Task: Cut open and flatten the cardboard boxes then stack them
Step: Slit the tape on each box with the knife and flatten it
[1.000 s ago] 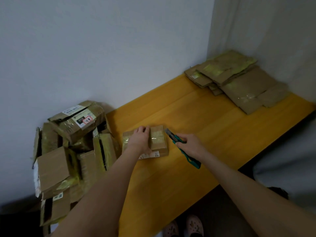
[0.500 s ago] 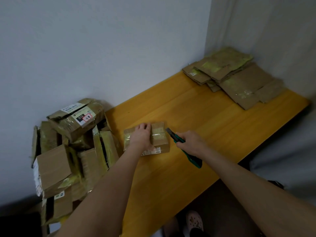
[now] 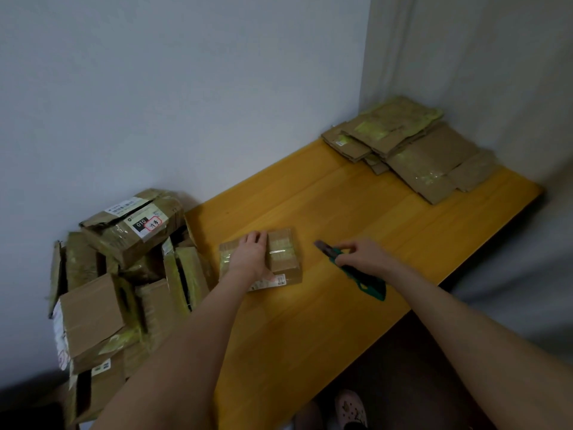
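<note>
- A small box (image 3: 283,259), taped shut, lies flat on the yellow wooden table (image 3: 341,321), near the table's left end.
- The left hand (image 3: 251,259) rests palm-down on the left half of the box. Its fingers are straight and close together, pointing toward the wall (image 3: 186,103), and the thumb lies along the near edge by a white label.
- The right hand (image 3: 366,256) has its fingers curled round a green knife (image 3: 372,288), just right of the box. The dark tip points at the box without touching it.
- A stack of flattened cardboard (image 3: 412,156) sits in the table's far right corner, well apart from both hands.
- A pile of boxes (image 3: 124,268), taped and some with loose flaps, stands against the wall just left of the table.
- A pink clog (image 3: 350,408) shows below the table's front edge.
</note>
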Action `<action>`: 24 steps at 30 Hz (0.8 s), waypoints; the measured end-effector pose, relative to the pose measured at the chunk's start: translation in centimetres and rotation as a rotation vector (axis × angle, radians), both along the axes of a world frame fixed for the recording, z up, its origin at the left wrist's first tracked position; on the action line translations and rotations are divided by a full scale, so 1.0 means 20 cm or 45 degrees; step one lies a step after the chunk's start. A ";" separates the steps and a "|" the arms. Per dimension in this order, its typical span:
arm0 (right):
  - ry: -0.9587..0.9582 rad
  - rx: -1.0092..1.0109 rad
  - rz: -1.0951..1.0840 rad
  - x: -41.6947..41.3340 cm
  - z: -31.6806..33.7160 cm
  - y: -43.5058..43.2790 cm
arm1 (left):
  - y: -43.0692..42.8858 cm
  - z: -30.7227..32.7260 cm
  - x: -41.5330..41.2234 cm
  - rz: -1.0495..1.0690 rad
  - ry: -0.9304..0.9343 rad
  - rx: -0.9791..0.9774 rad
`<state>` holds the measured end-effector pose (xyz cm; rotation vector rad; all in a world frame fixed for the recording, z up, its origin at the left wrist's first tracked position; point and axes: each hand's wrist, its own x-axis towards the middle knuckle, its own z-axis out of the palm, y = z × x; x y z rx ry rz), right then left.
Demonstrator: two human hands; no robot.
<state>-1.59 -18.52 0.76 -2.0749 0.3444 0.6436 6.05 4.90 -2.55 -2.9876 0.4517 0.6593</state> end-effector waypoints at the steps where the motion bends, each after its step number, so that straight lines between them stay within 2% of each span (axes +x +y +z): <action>1: -0.050 0.023 -0.100 0.02 0.00 -0.02 | 0.00 0.00 0.00 -0.015 -0.007 0.009; 4: -0.173 0.143 -0.347 0.08 0.00 0.02 | -0.02 0.00 -0.03 -0.269 -0.066 0.007; 6: -0.181 0.195 -0.397 0.11 -0.01 0.11 | -0.02 0.00 -0.08 -0.528 -0.124 0.025; 8: -0.185 0.162 -0.430 0.16 -0.04 0.19 | 0.00 -0.01 -0.13 -0.640 -0.228 0.030; 10: -0.161 0.099 -0.488 0.19 -0.07 0.25 | 0.04 -0.03 -0.19 -0.478 -0.337 -0.057; 12: -0.097 0.080 -0.493 0.22 -0.11 0.30 | 0.07 -0.01 -0.23 -0.029 -0.303 -0.246; 14: -0.014 0.091 -0.467 0.23 -0.14 0.33 | 0.09 0.01 -0.22 0.444 -0.108 -0.478; 16: 0.059 0.181 -0.491 0.24 -0.14 0.37 | 0.07 -0.01 -0.20 0.717 0.110 -0.704; 18: 0.103 0.298 -0.532 0.24 -0.14 0.41 | 0.05 -0.02 -0.18 0.906 0.210 -0.918; 20: 0.167 0.417 -0.595 0.22 -0.15 0.46 | 0.04 -0.02 -0.15 0.959 0.238 -0.903; 24: 0.388 0.804 -0.724 0.14 -0.20 0.51 | 0.02 0.00 -0.08 0.761 0.231 -0.467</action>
